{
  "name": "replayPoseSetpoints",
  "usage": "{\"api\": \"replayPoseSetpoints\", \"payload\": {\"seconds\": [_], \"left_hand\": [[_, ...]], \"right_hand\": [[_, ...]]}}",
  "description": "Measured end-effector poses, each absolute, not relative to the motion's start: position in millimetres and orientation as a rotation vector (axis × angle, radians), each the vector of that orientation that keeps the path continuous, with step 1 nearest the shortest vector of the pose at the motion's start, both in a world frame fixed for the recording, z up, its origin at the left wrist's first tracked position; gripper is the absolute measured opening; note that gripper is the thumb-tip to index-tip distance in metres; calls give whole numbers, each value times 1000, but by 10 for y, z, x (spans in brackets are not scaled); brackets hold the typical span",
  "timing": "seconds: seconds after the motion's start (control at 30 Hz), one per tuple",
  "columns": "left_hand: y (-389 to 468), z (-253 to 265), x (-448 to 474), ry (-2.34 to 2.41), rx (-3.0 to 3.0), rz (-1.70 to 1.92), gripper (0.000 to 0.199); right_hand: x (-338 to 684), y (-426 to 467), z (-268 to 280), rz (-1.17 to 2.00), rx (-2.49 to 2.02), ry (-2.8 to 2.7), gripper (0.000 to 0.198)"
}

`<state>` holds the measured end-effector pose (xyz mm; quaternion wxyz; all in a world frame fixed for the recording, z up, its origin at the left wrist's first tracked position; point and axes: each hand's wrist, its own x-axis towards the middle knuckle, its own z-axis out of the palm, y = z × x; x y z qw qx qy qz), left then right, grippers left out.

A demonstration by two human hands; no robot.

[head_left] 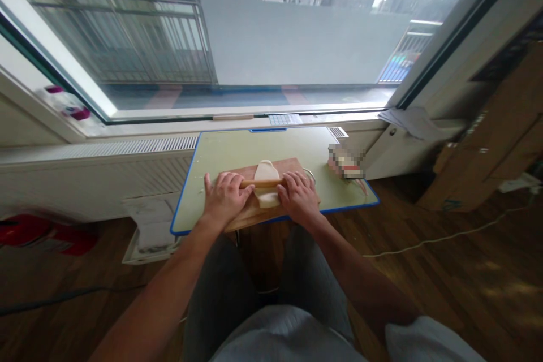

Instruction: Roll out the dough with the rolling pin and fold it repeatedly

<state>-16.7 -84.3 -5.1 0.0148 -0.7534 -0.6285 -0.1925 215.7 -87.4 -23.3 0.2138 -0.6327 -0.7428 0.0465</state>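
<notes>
A wooden rolling pin (262, 184) lies crosswise over a flat, pale piece of dough (266, 169), which shows both beyond the pin and on my side of it. My left hand (227, 195) grips the pin's left end, thumb pointing inward along it. At the other end, my right hand (300, 195) has its fingers curled over the pin. Under the dough is a wooden cutting board (291, 165), turned slightly askew, with a metal ring handle (309, 173) by its right edge. The board rests on a small light-green table (220, 147) with a blue rim.
A package-like object (345, 165), partly blurred out, lies at the table's right. Behind the table are a radiator (161, 167) and a large window. A cardboard box (483, 141) stands at right, and a pale cable (419, 246) crosses the wooden floor. Something red (51, 235) lies at left.
</notes>
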Motion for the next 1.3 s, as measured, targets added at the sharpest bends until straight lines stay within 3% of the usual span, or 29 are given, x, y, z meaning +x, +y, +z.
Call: {"api": "replayPoseSetpoints", "payload": {"seconds": [0.17,0.33,0.57,0.83,1.3], "left_hand": [[-1104,-32,-108,-2002,-2355,-605,23],[-1182,-81,-67,-2037,-2330,-674,26],[-1016,-120,7,-2068,-2228,-592,40],[-897,-130,59,-2139,-2253,-567,55],[-496,-130,39,-2195,-2222,-485,55]], "right_hand": [[2233,-875,-146,118,-1719,-2024,32],[2272,-876,-117,30,-1724,-2003,26],[2183,-782,-127,-58,-1811,-1994,29],[2121,-742,-138,-12,-1840,-2035,49],[2121,-227,-223,1,-1924,-2094,52]]}}
